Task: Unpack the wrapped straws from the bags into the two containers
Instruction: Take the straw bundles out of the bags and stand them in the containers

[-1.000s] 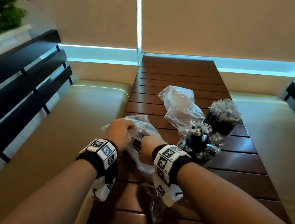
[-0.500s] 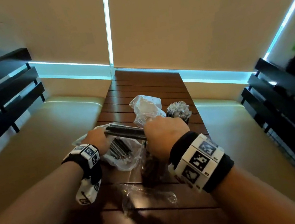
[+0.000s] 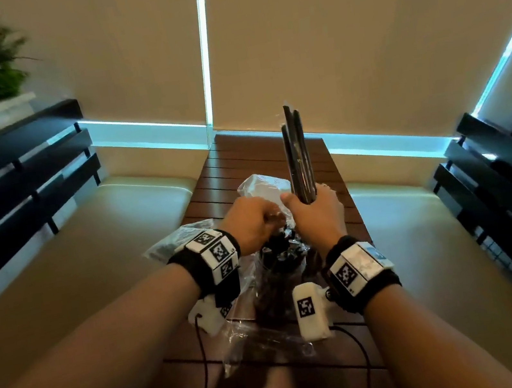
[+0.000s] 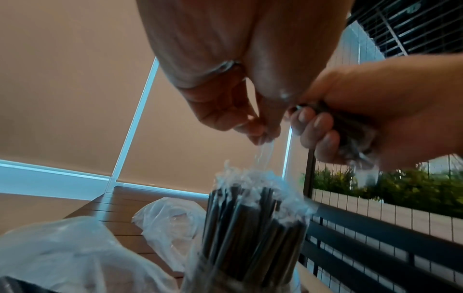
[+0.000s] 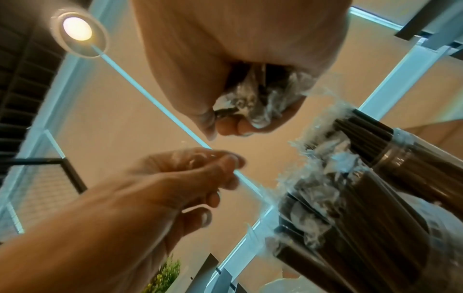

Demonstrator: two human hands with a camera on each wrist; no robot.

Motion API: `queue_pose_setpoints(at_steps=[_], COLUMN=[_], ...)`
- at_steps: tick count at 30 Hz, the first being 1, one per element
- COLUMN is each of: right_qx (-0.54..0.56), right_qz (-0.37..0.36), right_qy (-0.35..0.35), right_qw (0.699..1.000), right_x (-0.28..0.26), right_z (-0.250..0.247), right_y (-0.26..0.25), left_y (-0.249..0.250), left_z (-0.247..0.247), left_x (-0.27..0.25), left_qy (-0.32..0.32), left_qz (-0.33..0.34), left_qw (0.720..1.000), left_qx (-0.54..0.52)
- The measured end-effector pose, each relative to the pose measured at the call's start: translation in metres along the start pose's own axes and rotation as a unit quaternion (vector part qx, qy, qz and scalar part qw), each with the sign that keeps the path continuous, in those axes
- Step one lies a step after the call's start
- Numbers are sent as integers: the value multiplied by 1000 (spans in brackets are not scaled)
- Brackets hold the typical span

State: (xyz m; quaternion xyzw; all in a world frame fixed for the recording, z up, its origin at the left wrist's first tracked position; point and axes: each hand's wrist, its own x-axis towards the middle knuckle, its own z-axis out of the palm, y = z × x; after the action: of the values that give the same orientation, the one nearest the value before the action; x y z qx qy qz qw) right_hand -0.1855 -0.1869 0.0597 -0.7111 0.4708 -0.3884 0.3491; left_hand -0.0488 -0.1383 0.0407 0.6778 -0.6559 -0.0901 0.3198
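My right hand point(image 3: 310, 205) grips a bundle of dark wrapped straws point(image 3: 298, 153) and holds it upright above the wooden table point(image 3: 261, 155). Two clear containers point(image 5: 400, 156) point(image 5: 350, 234) packed with dark wrapped straws stand just below both hands. In the left wrist view my left hand point(image 4: 260, 134) pinches the clear wrapper tip of a straw sticking out of the nearer container point(image 4: 253, 222). In the right wrist view the crinkled wrapper ends point(image 5: 260, 103) bulge from my right fist.
Clear plastic bags lie around the containers: one at the left point(image 3: 171, 245), one behind point(image 3: 259, 183), one crumpled in front point(image 3: 262, 338). Beige cushioned benches point(image 3: 105, 253) flank the narrow table. Dark slatted rails point(image 3: 17, 172) run along both sides.
My right hand has pulled the straw bundle out of the left bag, swung it from level to upright and moved it right. My left hand left the bag and went to the container top.
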Motion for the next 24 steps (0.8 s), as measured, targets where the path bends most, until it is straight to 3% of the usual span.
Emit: queue_pose_setpoints(at_steps=[5,8,10,12,13,15,17,21,24], right_qx=[66,78,74,76,82,81,68,3,-21], right_qz=[49,53,42,26,23,15,10,2,1], right_qy=[50,61,58,58,58,58,43,-3,-12], right_qw=[995,994,995,995,995,995,997,1000,1000], right_x=[5,6,6,5,5,5,7,8,6], right_z=[4,7,7,7,8,10,16,27,33], right_y=[18,22,22,19,19,18,23,40,45], left_y=[8,7,-9,-39,-56,-92,-126,-157,-167], left_z=[-35,-72,-93,-102,-101,-86,-65,-8,36], left_x=[10,14,15,11,5,-14,-42,-94,-118], left_qy=[103,225,260,216,159,57,-7,-150,-206], left_qz=[-34,-50,-99,-178,-232,-330,-396,-437,-432], left_qw=[990,960,944,954,959,934,901,864,856], left_qx=[-91,-160,-176,-107,-30,128,175,199,195])
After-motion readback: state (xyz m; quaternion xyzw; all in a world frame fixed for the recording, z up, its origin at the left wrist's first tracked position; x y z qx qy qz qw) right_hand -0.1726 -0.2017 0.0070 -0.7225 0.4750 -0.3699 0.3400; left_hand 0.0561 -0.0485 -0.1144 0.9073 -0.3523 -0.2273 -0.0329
